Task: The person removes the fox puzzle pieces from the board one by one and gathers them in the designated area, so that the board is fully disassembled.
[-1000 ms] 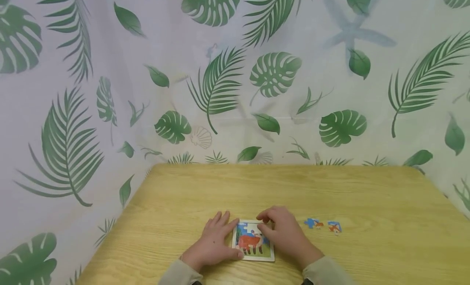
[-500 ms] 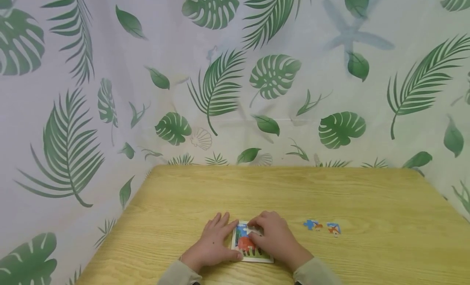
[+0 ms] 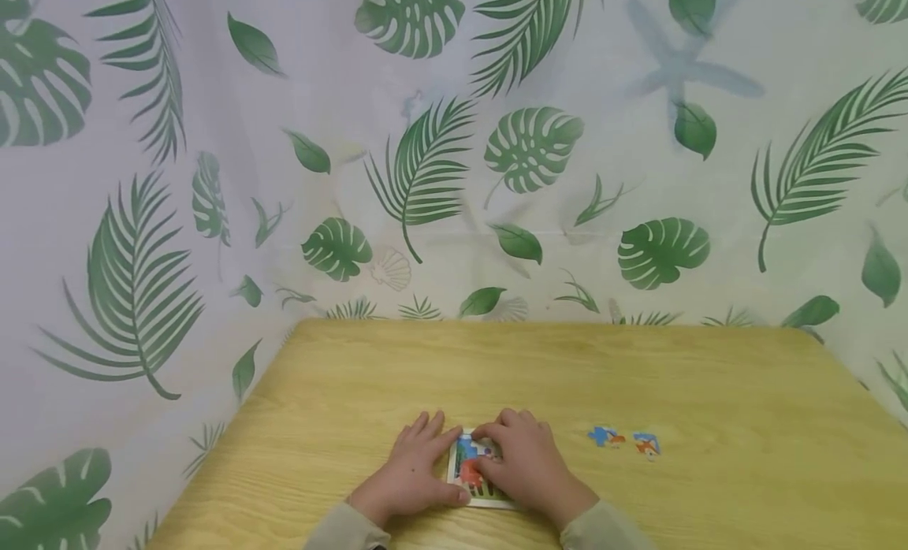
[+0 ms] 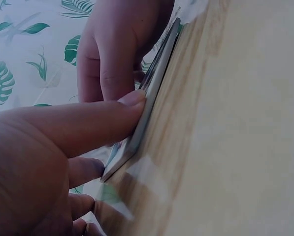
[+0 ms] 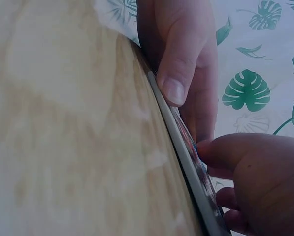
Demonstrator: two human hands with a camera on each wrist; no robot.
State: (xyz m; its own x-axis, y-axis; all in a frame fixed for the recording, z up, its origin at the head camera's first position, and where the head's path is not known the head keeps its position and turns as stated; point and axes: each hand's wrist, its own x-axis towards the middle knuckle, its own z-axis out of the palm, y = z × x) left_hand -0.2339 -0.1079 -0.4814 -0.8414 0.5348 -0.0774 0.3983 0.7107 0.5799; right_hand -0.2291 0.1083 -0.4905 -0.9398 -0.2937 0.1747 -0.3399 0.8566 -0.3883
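A small jigsaw puzzle (image 3: 468, 471) in a white frame lies on the table, its picture showing a red animal on green ground. My left hand (image 3: 418, 467) rests at its left side, fingers spread, thumb on the near rim and index finger by the far corner. In the left wrist view the left thumb (image 4: 107, 123) lies straight against the frame edge (image 4: 151, 98). My right hand (image 3: 528, 459) bends over the puzzle's right half, thumb and index finger pinching at a puzzle piece (image 3: 492, 450), mostly hidden by the fingers. The right thumb (image 5: 211, 150) reaches the picture surface.
Two loose puzzle pieces, a blue-and-orange one (image 3: 605, 436) and another with an orange-and-white animal part (image 3: 646, 444), lie right of my right hand. Beyond the wooden table (image 3: 567, 369) hangs a leaf-patterned curtain (image 3: 440, 290).
My right hand has moved left over the puzzle, covering more of its right half. The left hand and the two loose pieces have stayed in place.
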